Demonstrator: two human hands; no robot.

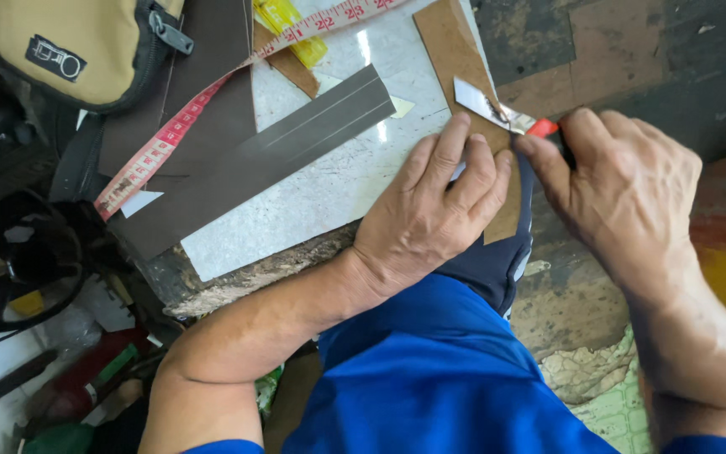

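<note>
Cardboard strip (455, 59) lies pinned under the flat, unclenched left hand (439, 206), while the right hand (623, 193) grips a red-handled knife (506, 113). Measuring tape (186, 118), grey strip (296, 143) and tan bag (77, 46) crowd the marble slab (329, 197).

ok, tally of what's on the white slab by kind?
Brown card strip, under the left hand: 1
Knife, in the right hand: 1
Grey strip: 1
Tape measure: 1
Dark brown sheet: 1
Yellow object: 1
Total: 6
</note>
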